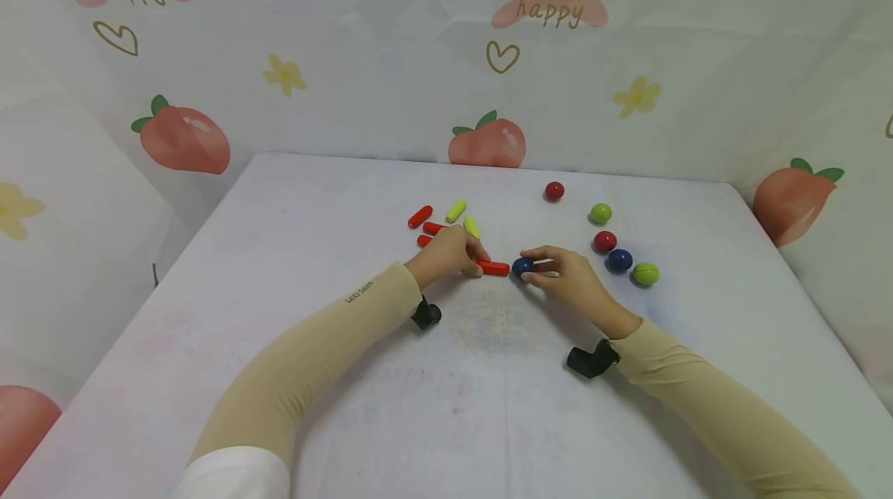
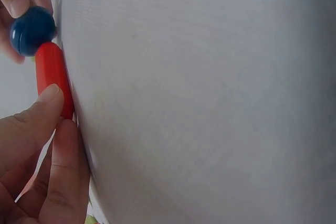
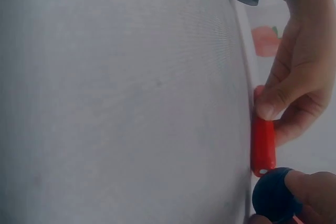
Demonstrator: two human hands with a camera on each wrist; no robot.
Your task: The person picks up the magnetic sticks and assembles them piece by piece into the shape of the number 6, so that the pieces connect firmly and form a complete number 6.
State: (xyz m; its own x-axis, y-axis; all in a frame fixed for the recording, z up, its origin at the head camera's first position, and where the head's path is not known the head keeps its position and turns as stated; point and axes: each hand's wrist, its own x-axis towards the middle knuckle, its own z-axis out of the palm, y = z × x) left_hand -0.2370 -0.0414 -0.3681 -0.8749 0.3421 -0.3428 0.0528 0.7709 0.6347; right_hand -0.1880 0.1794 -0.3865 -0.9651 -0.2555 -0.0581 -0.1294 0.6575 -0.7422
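My left hand (image 1: 449, 252) pinches a short red stick (image 1: 495, 269) near its left end, thumb against fingers, low over the white table. Facing it from the right, my right hand (image 1: 570, 282) holds a dark blue ball (image 1: 521, 267) between thumb and fingertips. In the left wrist view the end of the red stick (image 2: 48, 66) meets the blue ball (image 2: 32, 32). The right wrist view has the stick (image 3: 264, 148) lined up with the ball (image 3: 274, 196), its near end with a small pale spot right at the ball's surface.
Behind my left hand lie more red sticks (image 1: 420, 216) and two yellow-green sticks (image 1: 456, 211). To the right are red balls (image 1: 605, 242), another blue ball (image 1: 618, 260) and green balls (image 1: 646, 274). A printed cloth (image 1: 391, 57) hangs behind the table (image 1: 446, 406).
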